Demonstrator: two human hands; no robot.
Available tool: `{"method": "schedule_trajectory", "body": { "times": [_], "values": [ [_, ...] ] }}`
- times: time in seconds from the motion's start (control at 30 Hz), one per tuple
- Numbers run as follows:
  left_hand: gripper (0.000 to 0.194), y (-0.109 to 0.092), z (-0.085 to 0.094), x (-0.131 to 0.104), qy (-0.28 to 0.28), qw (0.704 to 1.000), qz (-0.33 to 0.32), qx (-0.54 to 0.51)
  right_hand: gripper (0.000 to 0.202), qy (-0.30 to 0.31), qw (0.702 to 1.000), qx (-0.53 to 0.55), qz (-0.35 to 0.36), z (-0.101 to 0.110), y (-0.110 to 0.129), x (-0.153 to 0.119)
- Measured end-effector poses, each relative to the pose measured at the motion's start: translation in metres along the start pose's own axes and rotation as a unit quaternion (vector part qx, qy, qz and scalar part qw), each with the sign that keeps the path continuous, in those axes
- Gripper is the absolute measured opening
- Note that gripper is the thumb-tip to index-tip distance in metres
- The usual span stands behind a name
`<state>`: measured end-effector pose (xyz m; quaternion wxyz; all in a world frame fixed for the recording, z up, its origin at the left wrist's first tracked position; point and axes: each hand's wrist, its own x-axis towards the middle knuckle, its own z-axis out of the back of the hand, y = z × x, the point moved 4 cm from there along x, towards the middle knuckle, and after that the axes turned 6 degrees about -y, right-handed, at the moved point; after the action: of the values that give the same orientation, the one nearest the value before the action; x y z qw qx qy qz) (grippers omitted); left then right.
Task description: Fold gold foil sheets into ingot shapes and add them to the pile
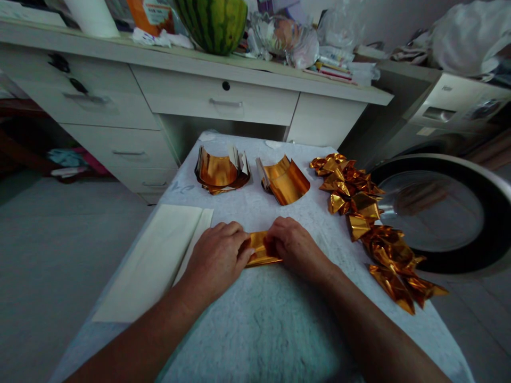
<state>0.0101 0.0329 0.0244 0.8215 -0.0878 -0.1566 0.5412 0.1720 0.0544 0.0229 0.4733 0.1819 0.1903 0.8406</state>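
A folded strip of gold foil paper (260,249) lies near the middle of the cloth-covered table (255,319). My left hand (221,252) grips its left end with thumb and fingers closed. At its right end my right hand (293,244) is closed on the same paper, fingers bent over it. Just left of my left hand is a stack of pale paper sheets (149,260). Beyond my hands stand a curved stack of gold sheets (219,171) and a second curved gold stack (284,180). Folded gold foil pieces (353,197) form a long pile along the right side.
Behind the table, a white drawer desk (223,103) holds a watermelon (215,24), a glass bowl (277,34) and plastic bags. An open round washing machine door (439,213) stands beside the table's right edge. Tiled floor shows at left.
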Motion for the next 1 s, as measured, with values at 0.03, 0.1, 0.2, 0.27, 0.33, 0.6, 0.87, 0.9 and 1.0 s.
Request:
{"method": "schedule_trajectory", "body": {
  "times": [0.03,0.1,0.2,0.27,0.33,0.6,0.87,0.9,1.0],
  "values": [
    [0.014,-0.002,0.001,-0.001,0.003,1.000,-0.001,0.010,0.028,0.003,1.000,-0.006,0.001,0.000,0.002,0.000],
    [0.015,-0.005,0.001,-0.003,0.008,1.000,-0.004,0.027,0.023,0.002,1.000,-0.027,0.000,0.001,0.005,-0.001],
    [0.016,-0.008,0.001,-0.005,0.008,0.999,-0.010,0.041,0.011,-0.005,0.997,-0.080,-0.013,-0.001,0.011,-0.003],
    [0.015,-0.008,-0.001,-0.008,0.008,0.999,-0.011,0.047,0.012,-0.010,0.993,-0.113,-0.027,-0.003,0.014,-0.005],
    [0.015,-0.008,-0.003,-0.011,0.009,0.999,-0.012,0.050,0.017,-0.016,0.990,-0.138,-0.036,-0.005,0.016,-0.007],
    [0.029,-0.004,-0.007,-0.023,0.004,0.999,-0.029,0.038,0.028,-0.030,0.979,-0.190,-0.062,-0.013,0.023,-0.012],
    [0.044,0.004,-0.011,-0.029,0.016,0.999,-0.049,0.008,0.048,-0.036,0.977,-0.194,-0.077,-0.013,0.030,-0.014],
    [0.046,0.005,-0.012,-0.029,0.017,0.999,-0.050,0.006,0.049,-0.035,0.977,-0.194,-0.079,-0.013,0.030,-0.014],
    [0.048,0.006,-0.013,-0.030,0.023,0.999,-0.049,0.000,0.051,-0.025,0.978,-0.192,-0.079,-0.012,0.030,-0.014]
  ]
}}
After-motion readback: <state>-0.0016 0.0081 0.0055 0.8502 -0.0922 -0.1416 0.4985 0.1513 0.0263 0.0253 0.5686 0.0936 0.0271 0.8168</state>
